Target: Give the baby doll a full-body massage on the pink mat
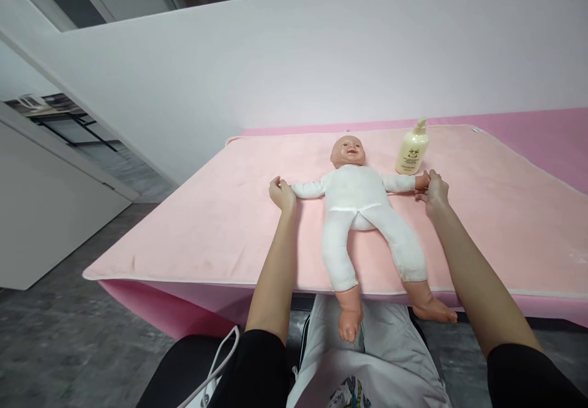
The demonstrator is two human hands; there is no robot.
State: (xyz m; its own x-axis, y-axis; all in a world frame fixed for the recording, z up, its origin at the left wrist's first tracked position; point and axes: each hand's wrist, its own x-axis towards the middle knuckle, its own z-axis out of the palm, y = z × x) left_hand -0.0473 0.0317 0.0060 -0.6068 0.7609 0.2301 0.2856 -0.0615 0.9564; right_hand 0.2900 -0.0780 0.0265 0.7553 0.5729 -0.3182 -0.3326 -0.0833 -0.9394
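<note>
A baby doll (356, 187) with a white cloth body lies on its back, head away from me, legs hanging over the table's near edge. Both its arms are stretched out sideways. My left hand (282, 194) is closed around the doll's hand at the left, which is hidden inside my fingers. At the other side, my right hand (435, 190) grips the doll's other hand, part of which shows between my thumb and fingers. Just beyond that arm stands a pale yellow pump bottle (411, 149), upright and apart from my hand.
A light pink blanket (206, 230) covers the table over a darker pink cloth (546, 135). Behind it rises a white wall (294, 59). A white cable (220, 359) hangs beside my left arm. A white door (50, 206) is at the left.
</note>
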